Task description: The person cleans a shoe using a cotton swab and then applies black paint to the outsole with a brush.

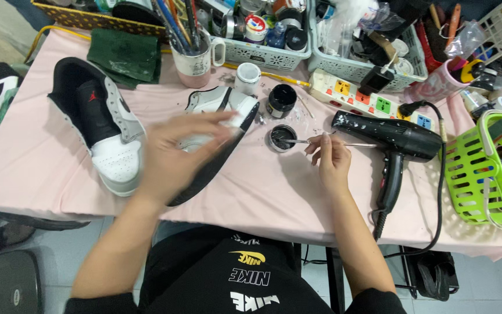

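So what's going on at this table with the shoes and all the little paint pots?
A person sits at a pink-covered table. The left hand grips a white and black shoe tipped on its side. The right hand holds a thin brush with its tip in a small open lid of black paint. A second shoe lies to the left, a black hair dryer to the right.
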